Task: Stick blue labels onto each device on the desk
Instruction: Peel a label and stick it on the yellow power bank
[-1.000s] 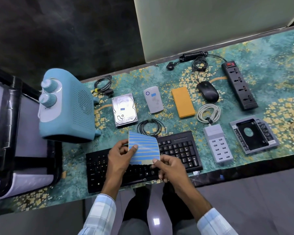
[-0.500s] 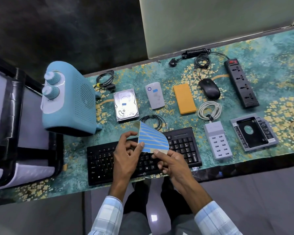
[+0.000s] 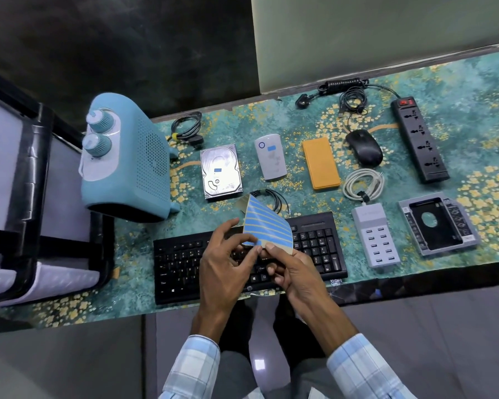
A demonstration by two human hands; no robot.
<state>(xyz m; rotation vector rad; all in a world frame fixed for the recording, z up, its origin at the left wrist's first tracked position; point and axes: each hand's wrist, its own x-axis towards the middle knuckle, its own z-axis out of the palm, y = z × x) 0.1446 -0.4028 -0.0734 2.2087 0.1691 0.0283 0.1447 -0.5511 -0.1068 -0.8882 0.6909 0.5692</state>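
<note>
On the patterned desk, two hands' fingers pinch one label sheet above one keyboard.

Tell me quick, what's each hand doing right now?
Left hand: closed, pinching the lower edge of the label sheet.
Right hand: closed, pinching the same sheet.

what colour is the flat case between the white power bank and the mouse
Orange case, plain with no pattern; the head view shows it.
</note>
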